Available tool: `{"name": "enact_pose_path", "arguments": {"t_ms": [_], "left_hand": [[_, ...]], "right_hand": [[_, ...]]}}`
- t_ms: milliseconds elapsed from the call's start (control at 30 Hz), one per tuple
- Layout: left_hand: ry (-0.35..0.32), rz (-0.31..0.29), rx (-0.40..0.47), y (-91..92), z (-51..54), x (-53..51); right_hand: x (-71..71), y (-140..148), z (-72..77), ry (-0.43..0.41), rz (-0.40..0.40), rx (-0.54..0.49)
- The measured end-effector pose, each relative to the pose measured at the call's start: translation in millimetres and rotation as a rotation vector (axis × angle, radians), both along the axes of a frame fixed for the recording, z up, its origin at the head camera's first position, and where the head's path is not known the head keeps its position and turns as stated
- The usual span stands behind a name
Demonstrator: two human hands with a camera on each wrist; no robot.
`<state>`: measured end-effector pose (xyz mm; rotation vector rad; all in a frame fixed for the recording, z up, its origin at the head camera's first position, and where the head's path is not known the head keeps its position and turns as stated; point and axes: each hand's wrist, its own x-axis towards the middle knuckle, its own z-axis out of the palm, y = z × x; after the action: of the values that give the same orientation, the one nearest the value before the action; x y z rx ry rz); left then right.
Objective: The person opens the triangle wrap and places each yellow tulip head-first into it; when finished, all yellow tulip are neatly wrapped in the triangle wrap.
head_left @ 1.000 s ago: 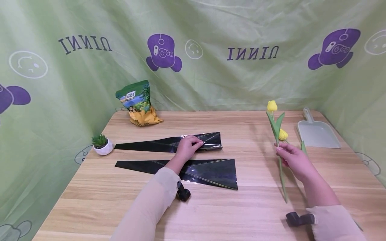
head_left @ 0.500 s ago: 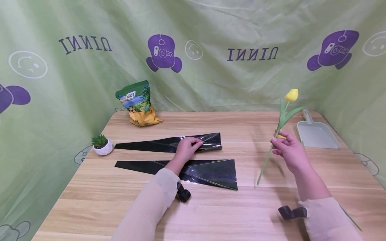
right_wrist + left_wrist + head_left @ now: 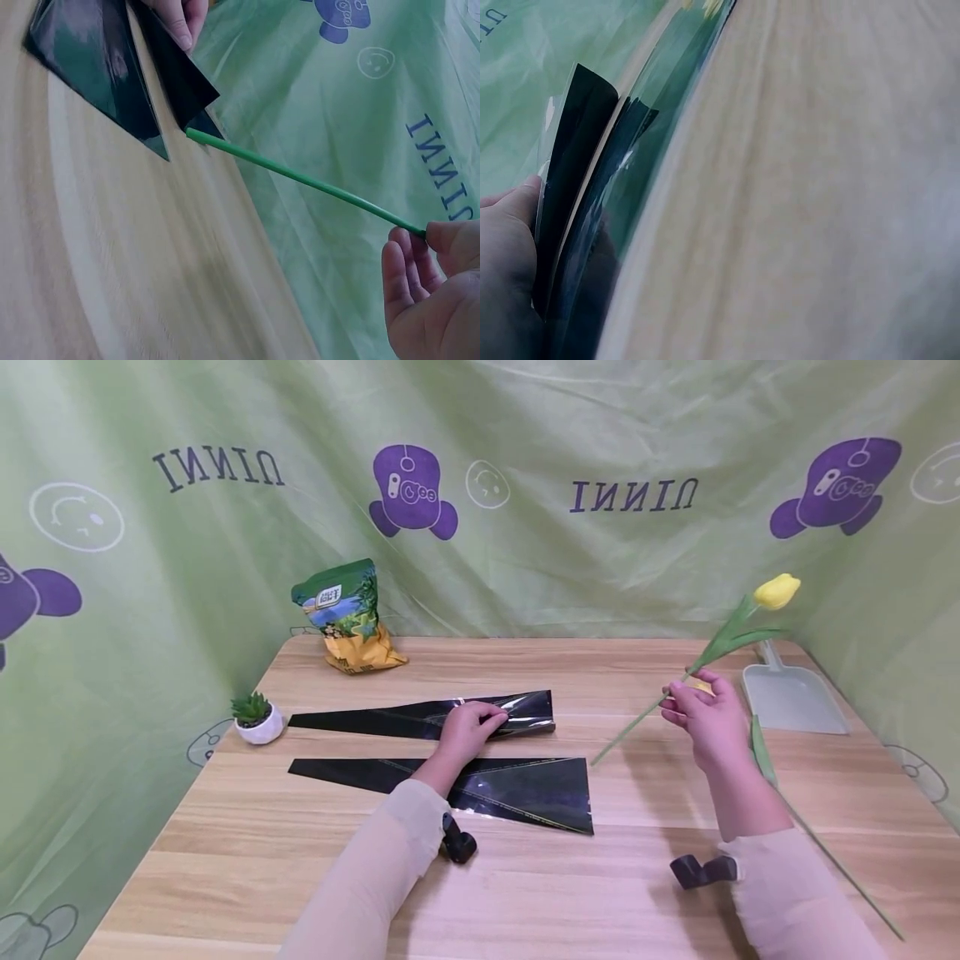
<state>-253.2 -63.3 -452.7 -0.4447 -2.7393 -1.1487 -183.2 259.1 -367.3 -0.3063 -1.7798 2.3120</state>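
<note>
A black, partly clear flower wrapping sleeve (image 3: 397, 722) lies on the table, and my left hand (image 3: 463, 732) pinches it near its wide right end. That end stands slightly lifted in the left wrist view. In the air on the right, my right hand (image 3: 714, 720) pinches the stem of a yellow tulip (image 3: 722, 645) between thumb and fingers. The tulip slants, bloom up to the right. Its green stem (image 3: 300, 177) points down-left toward the sleeve's wide end. Below lies another flat black sleeve (image 3: 525, 789), partly under my left wrist.
A second yellow tulip (image 3: 762, 752) lies on the table (image 3: 525, 902) under my right arm, its bloom mostly hidden. At the back right is a grey dustpan (image 3: 793, 695). A snack bag (image 3: 348, 618) and a potted succulent (image 3: 258, 720) stand on the left.
My right hand has moved slightly left and tilted the tulip, so its stem end swings left toward the sleeves and its bloom goes right. The left hand keeps its place.
</note>
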Motion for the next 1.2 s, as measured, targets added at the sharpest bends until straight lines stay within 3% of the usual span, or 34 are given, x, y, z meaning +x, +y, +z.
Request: {"name": "enact_pose_path", "arguments": {"t_ms": [267,467,833,1200], "left_hand": [[0.028,-0.005,-0.02,0.9,-0.2,-0.5],[0.063,-0.013,-0.033,0.9,0.4,-0.2],[0.096,-0.018,-0.039,0.7,1.1,1.4],[0.096,-0.017,-0.045,-0.3,1.5,2.4]], "right_hand": [[-17.6,-11.8,3.8,-0.012,-0.181,-0.117],[-30.9,-21.2,-3.2,-0.054,-0.3,-0.178],[-40.6,-56.0,-28.3,-0.147,-0.255,-0.099],[-46.7,-94.6,-49.4,-0.124,-0.201,-0.019]]}}
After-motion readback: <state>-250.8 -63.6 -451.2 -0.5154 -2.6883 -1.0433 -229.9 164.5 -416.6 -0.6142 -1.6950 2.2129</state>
